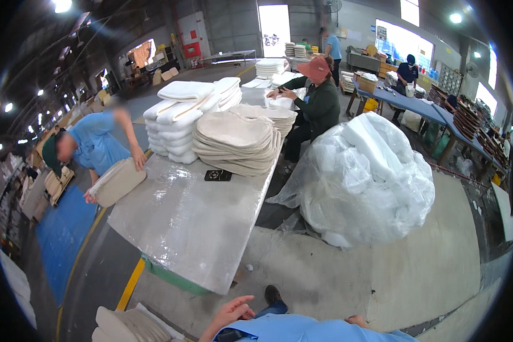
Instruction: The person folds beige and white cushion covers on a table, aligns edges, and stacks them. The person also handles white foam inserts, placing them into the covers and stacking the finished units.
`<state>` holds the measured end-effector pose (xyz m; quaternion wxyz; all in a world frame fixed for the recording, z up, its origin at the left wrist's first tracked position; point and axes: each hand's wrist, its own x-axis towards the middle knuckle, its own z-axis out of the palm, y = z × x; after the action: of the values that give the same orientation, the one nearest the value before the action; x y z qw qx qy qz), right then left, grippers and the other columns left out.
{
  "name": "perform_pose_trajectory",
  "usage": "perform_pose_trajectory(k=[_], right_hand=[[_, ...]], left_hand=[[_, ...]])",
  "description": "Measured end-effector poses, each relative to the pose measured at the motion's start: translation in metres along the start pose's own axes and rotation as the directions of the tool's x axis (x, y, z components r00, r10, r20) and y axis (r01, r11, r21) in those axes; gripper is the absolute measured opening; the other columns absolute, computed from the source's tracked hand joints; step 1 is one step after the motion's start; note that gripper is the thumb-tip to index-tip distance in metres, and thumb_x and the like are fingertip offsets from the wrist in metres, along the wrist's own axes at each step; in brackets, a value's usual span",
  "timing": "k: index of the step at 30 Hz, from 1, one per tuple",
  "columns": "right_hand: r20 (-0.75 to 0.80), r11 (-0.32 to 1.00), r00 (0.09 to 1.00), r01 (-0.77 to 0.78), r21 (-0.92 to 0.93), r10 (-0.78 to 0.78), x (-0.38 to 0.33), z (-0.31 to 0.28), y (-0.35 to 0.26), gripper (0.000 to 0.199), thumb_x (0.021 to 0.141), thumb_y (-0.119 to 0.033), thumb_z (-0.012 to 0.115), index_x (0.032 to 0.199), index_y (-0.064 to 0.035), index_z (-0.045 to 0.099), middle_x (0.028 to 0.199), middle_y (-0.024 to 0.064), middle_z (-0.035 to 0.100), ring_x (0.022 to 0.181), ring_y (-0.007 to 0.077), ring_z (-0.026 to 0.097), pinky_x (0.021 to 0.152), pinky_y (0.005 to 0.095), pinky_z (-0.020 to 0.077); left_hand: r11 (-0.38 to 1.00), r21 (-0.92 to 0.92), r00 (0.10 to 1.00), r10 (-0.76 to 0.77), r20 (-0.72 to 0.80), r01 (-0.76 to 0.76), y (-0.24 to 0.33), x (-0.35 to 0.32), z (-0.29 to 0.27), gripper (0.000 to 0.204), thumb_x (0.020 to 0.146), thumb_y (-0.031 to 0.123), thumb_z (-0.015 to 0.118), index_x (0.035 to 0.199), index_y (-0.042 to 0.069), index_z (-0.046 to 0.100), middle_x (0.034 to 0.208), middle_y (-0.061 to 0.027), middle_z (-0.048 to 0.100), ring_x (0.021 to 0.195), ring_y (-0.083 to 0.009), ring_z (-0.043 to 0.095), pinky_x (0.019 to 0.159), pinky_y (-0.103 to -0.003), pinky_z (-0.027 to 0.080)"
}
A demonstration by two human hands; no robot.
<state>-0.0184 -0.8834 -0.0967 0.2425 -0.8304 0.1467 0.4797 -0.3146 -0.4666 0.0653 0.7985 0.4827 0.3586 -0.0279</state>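
My left hand [233, 311] rises from the lower edge over my blue sleeve, fingers spread and holding nothing. It hovers near the front corner of a long table [194, 222] covered in clear plastic sheet. Only a small part of my right hand [356, 321] shows above my blue shirt; its fingers are hidden. A stack of beige and white pads [128, 326] lies on the floor just left of my left hand. My dark shoe [273, 295] shows below the table corner.
On the table stand a stack of beige pads [236, 142], white folded pads [179, 117] and a small black object [218, 175]. A person in blue [94, 145] holds a pad at the left edge. A seated person in a pink cap [319, 97] works behind. A big clear bag of white pieces [365, 176] sits right.
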Motion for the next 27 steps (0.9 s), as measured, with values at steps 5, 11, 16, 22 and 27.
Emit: perform_pose_trajectory(k=[5, 11, 16, 22, 27], right_hand=[[0.081, 0.973, 0.97, 0.224, 0.049, -0.228, 0.022, 0.03, -0.151, 0.048, 0.093, -0.019, 0.079, 0.137, -0.0011, 0.069, 0.099, 0.0144, 0.078, 0.08, 0.0251, 0.077, 0.062, 0.0377, 0.0591], [0.198, 0.848, 0.825, 0.507, 0.157, -0.53, 0.046, 0.035, -0.392, 0.047, 0.104, -0.024, 0.072, 0.145, -0.0038, 0.064, 0.112, 0.0095, 0.078, 0.091, 0.0193, 0.075, 0.077, 0.0335, 0.0586], [0.683, 0.674, 0.366, 0.695, 0.251, -0.632, 0.016, 0.045, -0.608, 0.05, 0.108, -0.024, 0.069, 0.152, -0.0026, 0.058, 0.123, 0.0112, 0.076, 0.102, 0.0191, 0.073, 0.092, 0.0359, 0.06], [0.719, 0.565, -0.169, 0.509, 0.65, -0.674, -0.052, 0.091, -0.875, 0.048, 0.108, -0.03, 0.07, 0.146, -0.0043, 0.06, 0.122, 0.0119, 0.076, 0.105, 0.0244, 0.075, 0.097, 0.0421, 0.0592], [0.574, 0.536, -0.075, 0.278, 0.797, -0.815, -0.1, 0.161, -1.123, 0.053, 0.109, -0.039, 0.067, 0.149, -0.0059, 0.054, 0.125, 0.0129, 0.074, 0.098, 0.0249, 0.074, 0.086, 0.0404, 0.0611]], left_hand=[[0.967, 0.225, 0.982, 0.079, 0.173, -0.117, 0.089, 0.054, -0.016, 0.051, 0.114, 0.016, 0.06, 0.162, 0.002, 0.047, 0.111, -0.0027, 0.068, 0.103, -0.0083, 0.065, 0.094, -0.025, 0.052], [0.893, 0.424, 0.983, 0.096, 0.154, -0.153, 0.119, 0.127, -0.067, 0.053, 0.117, 0.023, 0.055, 0.165, 0.002, 0.044, 0.117, 0.0017, 0.066, 0.115, -0.007, 0.061, 0.107, -0.029, 0.045], [0.957, 0.235, 0.98, 0.143, 0.139, -0.172, 0.115, 0.186, -0.119, 0.057, 0.117, 0.034, 0.052, 0.167, 0.007, 0.042, 0.12, 0.0016, 0.066, 0.111, -0.0069, 0.06, 0.106, -0.027, 0.044], [0.996, 0.047, 0.814, -0.03, -0.581, 0.07, 0.165, 0.234, -0.132, 0.055, 0.114, 0.033, 0.057, 0.161, 0.007, 0.049, 0.115, -0.0133, 0.075, 0.089, -0.0188, 0.072, 0.076, -0.034, 0.061], [0.962, 0.031, 0.609, 0.195, -0.769, -0.27, 0.245, 0.215, -0.124, 0.054, 0.113, 0.026, 0.06, 0.163, 0.009, 0.047, 0.115, -0.0144, 0.076, 0.09, -0.0184, 0.072, 0.077, -0.033, 0.061]])
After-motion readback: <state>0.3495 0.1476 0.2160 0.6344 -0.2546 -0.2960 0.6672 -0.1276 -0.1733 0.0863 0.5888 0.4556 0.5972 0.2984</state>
